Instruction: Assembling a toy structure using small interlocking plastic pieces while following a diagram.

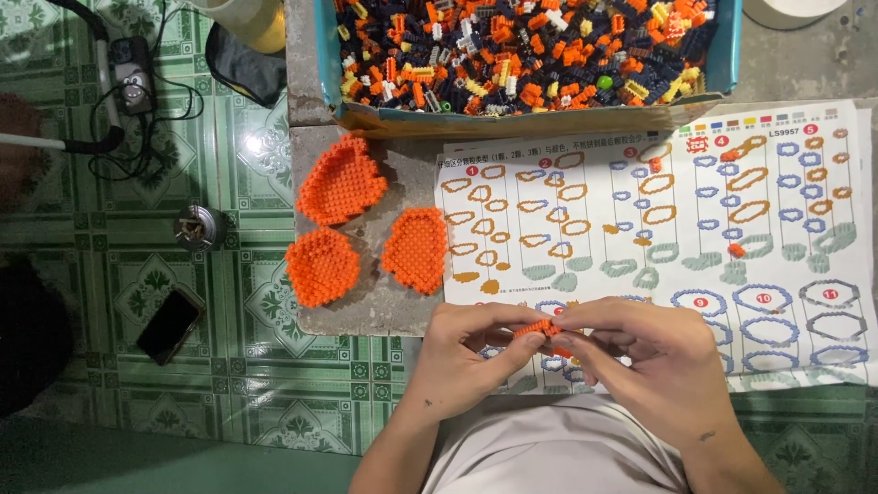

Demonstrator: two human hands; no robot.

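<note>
1. While both hands meet low in the head view, the left hand point(466, 352) and the right hand point(640, 357) pinch a small orange strip of tiny plastic building bricks point(540, 329) between fingertips and thumbs, so the piece sits between the two hands, above the person's lap.
2. Beyond the left hand, three flat orange brick panels lie finished on the grey stone table point(366, 311): a rimmed shield-shaped panel point(340, 180) farthest off, a rounded panel point(322, 266) nearer and to the left, and a pointed panel point(416, 248) just beyond the left thumb.
3. Under and beyond the right hand spreads a white printed instruction sheet point(658, 229) with many numbered layer outlines; judging by three panels against so many outlines, the build looks early, with most layers left.
4. Far beyond both hands stands a blue-walled cardboard box of loose orange, dark blue, white and yellow bricks point(521, 55), still very full.
5. Well left of the left hand, on the green patterned floor tiles point(247, 366), lies a dark phone point(170, 326).
6. The strip's exact shape is hidden by the fingers; the box's top is cut off.
</note>
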